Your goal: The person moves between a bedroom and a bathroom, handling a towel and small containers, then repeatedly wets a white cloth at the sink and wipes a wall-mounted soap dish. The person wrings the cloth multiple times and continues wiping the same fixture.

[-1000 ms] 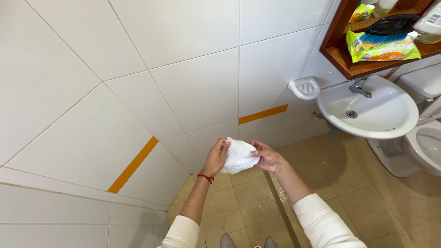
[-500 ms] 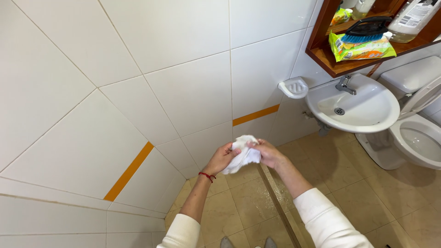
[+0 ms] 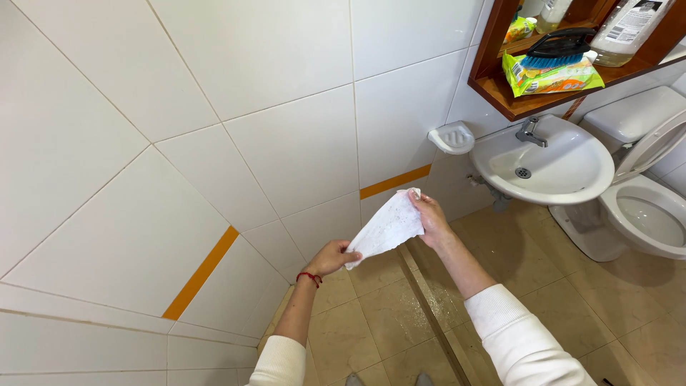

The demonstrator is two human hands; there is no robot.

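A white cloth (image 3: 387, 227), thin and faintly speckled, is stretched out in the air between two bare hands, in front of a white tiled wall (image 3: 286, 143) and well to the left of a white washbasin (image 3: 564, 168). The right hand (image 3: 431, 216) pinches the cloth's upper corner with closed fingers, on the side nearer the washbasin and lower than its rim. The left hand (image 3: 330, 257) grips the lower corner, fingers closed on it, farther from the washbasin and lower down; a red thread bracelet (image 3: 309, 277) circles that wrist. Both arms wear white sleeves pushed back from the wrists. The cloth slopes upward from the left hand to the right hand.

An orange stripe (image 3: 395, 181) runs along the wall toward the washbasin. A white soap dish (image 3: 451, 137) is fixed to the wall just left of the washbasin. A metal tap (image 3: 530, 132) stands at the washbasin's back edge. Above the washbasin a wooden shelf (image 3: 522, 100) holds a green and yellow packet (image 3: 550, 77) with a blue-bristled scrubbing brush (image 3: 557, 48) resting on it, and a clear plastic bottle (image 3: 629, 28) beside them. To the right of the washbasin stands a white toilet (image 3: 647, 214) with its seat raised. Beige floor tiles (image 3: 529, 286) spread below the washbasin
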